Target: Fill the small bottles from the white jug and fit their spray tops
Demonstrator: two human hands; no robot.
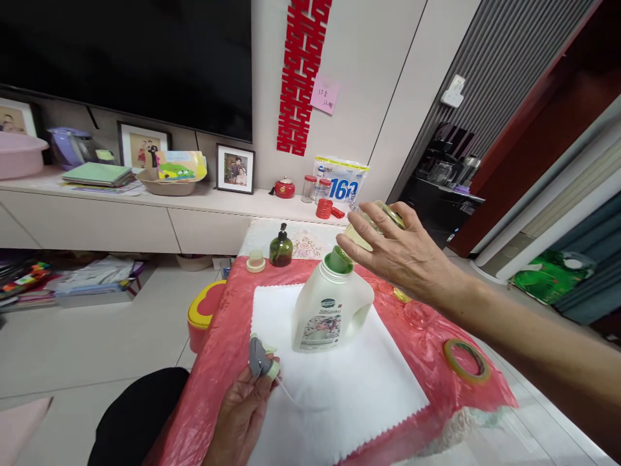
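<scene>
My left hand [245,404] is closed around a grey and pale green trigger spray head [261,359], whose thin clear tube slants down over the white cloth. A large pale detergent jug [323,317] stands upright on the cloth, uncapped, with a green spout [338,260] in its neck. Over that spout, my right hand [398,255] grips a see-through bottle [358,234], tipped with its neck toward the opening. The fingers cover much of this bottle. Whether liquid is flowing cannot be seen.
Behind the jug stand a green pump bottle [281,249] and a pale cap [255,261]. A tape roll [466,360] lies at the right on the red table cover [213,382]. The white cloth [359,388] lies under the jug. A yellow and red stool [206,310] is beside the table.
</scene>
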